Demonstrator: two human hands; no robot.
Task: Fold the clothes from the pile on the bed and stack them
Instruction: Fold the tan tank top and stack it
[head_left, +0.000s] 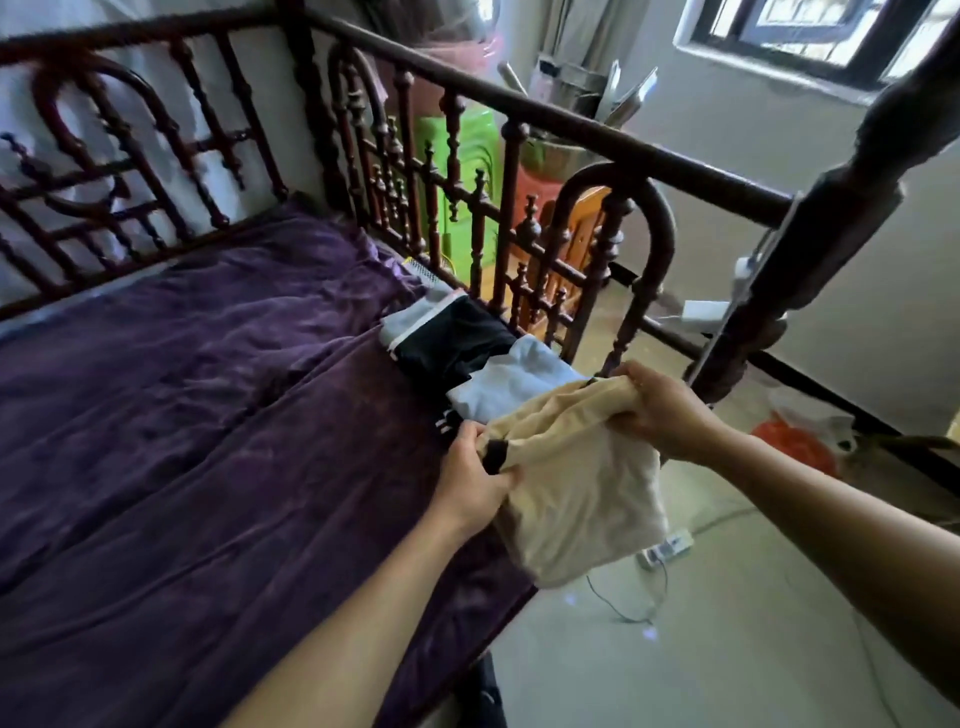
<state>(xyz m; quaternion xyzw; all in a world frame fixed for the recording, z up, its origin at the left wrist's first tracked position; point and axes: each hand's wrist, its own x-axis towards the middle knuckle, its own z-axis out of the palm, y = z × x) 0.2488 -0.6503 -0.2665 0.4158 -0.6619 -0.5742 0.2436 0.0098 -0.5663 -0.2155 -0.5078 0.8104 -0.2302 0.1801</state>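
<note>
Gripping the cream garment (582, 499) with both arms outstretched, my left hand (475, 480) and right hand (657, 410) curl fingers around its top corners, letting it hang over the bed (208, 415) edge beside the pile (467, 353).

Purple-covered bed (208, 415), folded clothes (457, 343)

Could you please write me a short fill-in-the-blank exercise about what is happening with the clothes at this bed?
1. The cream fabric garment is gripped by ____ hands, the left hand and the right hand.
2. The crumpled velvety blanket is ____ in colour.
3. Behind the dark wooden bed rail stands a plastic stool coloured ____.
Missing words: both; purple; green.
</note>
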